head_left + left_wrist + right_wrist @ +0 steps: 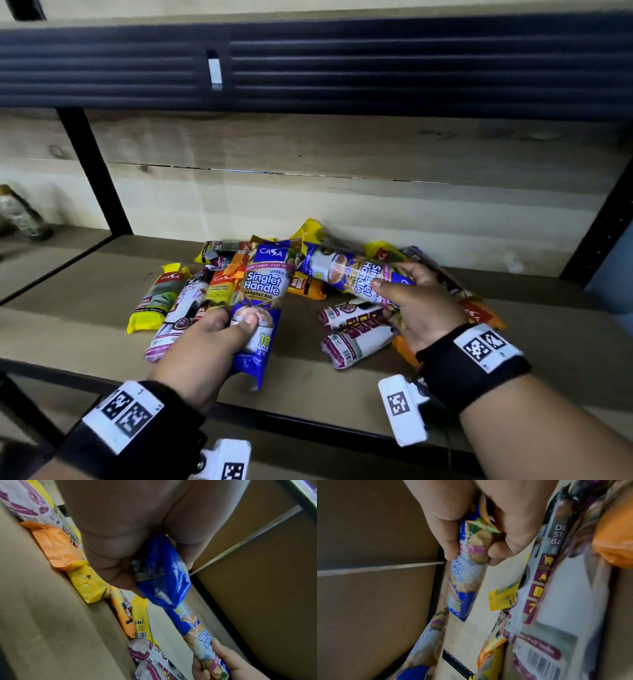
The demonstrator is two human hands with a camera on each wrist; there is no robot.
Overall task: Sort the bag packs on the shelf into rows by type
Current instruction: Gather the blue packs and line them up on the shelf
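Your left hand [202, 346] is curling its grip round the lower end of one blue pack [262, 301], thumb pressing on top, while your right hand [411, 301] is pinching a second blue pack [346, 270] near its end between thumb and fingers. Both packs are lifting clear of the pile [219, 284] in the middle of the shelf [85, 294], the left one pointing away from you, the right one slanting across the heap.

You are holding each by one end only, so the free ends are likely sagging; slick film could slip out of a light pinch. The right pack's far end is hanging over the yellow pack [310, 231] and orange pack [306, 286], and swinging it could drag those further out of order. The purple-white packs [356, 334] are lying just beside your right wrist, easy to knock towards the shelf's front edge.

The head view is showing the whole heap and both holds. The left wrist view is showing your fingers [109, 555] wrapping under the crumpled blue end [161, 572], hidden from above. The right wrist view is showing the thumb [452, 539] and fingers closing round the pack [471, 555], plus a barcode side of a purple-white pack [556, 615].
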